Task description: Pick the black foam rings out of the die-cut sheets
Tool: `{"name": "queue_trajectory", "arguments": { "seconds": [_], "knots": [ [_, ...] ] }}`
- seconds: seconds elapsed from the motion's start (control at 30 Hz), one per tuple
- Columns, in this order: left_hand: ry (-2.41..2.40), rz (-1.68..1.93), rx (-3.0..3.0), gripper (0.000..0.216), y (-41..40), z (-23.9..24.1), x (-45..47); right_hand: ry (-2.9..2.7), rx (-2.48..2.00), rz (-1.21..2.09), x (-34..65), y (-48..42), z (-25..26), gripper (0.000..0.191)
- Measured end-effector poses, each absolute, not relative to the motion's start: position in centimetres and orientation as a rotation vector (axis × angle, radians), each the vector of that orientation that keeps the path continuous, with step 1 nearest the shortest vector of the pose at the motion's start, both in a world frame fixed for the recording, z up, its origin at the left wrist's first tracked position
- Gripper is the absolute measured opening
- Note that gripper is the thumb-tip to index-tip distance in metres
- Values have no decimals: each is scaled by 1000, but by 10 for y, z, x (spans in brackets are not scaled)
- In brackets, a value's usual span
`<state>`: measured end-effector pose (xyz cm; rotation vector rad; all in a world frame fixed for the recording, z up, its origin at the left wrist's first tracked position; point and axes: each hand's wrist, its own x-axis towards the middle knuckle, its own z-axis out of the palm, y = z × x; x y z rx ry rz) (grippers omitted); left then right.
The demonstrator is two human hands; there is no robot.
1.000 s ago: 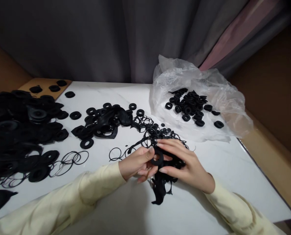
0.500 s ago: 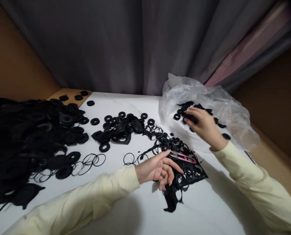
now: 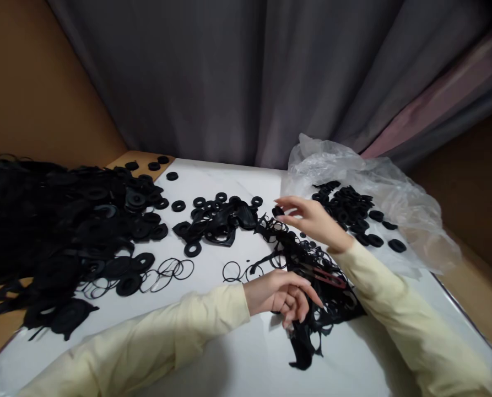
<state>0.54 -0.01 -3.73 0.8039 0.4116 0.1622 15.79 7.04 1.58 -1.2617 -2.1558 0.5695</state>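
My right hand [image 3: 307, 219] has its thumb and fingers closed round a small black rubber ring [image 3: 277, 211], at the far end of a heap of black scraps. Above the near part of that heap, my left hand [image 3: 282, 298] rests loosely, its index finger stretched out and the others curled; I see nothing in it. Beneath lies a mass of black cut-out rubber scraps [image 3: 306, 347] with thin rings. A pink-handled tool [image 3: 331, 278] lies on the scraps, partly hidden and too blurred to name.
A clear plastic bag [image 3: 427, 237] at the right holds a pile of black rings [image 3: 347, 204]. More rings and scraps [image 3: 216, 218] lie mid-table. A large dark heap [image 3: 64, 226] covers the left side. Thin bands [image 3: 167, 273] lie on the white table [image 3: 212, 353]. A grey curtain [image 3: 196, 82] hangs behind.
My right hand has moved left from the pile on the plastic bag to a single ring, now between its fingertips. My left hand stays over the scraps. The view has shifted slightly.
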Motion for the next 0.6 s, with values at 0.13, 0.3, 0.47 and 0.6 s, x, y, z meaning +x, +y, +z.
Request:
{"name": "queue_trajectory", "arguments": {
  "seconds": [0.13, 0.3, 0.47, 0.6],
  "knots": [
    [347, 184, 817, 26, 1, -36, 3, -1722, -1081, 1285, 181, -2, 27, 34],
    [238, 167, 779, 32, 7, -37, 2, -1415, -988, 1466, 194, -43, 4, 33],
    [290, 194, 781, 38, 10, -35, 2, -1298, -999, 1389, 194, -46, -10, 30],
    [344, 153, 768, 57, 10, -37, 4, -1303, -990, 1396, 191, -48, -13, 28]
  ]
}}
